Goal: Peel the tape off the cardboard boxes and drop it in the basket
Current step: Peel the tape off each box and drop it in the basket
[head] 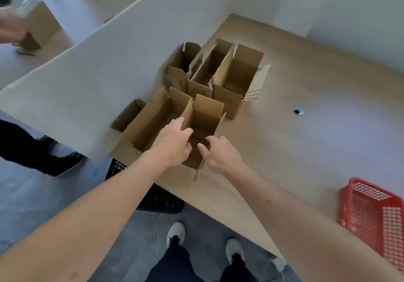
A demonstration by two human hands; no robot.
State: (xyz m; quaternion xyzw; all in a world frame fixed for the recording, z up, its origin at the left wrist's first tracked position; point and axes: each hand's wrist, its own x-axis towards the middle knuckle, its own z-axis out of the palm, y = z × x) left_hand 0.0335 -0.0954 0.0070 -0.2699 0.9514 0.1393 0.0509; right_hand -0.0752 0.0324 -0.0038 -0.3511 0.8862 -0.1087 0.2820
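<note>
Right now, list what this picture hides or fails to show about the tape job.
- Tape: none can be made out on the boxes; head view, too small or facing away.
- Near box floor: hidden by the left hand and right hand.
- Basket: cut off by the right edge; contents unclear through the mesh.
- Small box: partly hidden by the white divider.

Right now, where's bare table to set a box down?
Free: the wooden table between the open cardboard boxes, the cable hole and the red basket. Crowded: boxes packed against the white divider, both hands in the nearest box.
</note>
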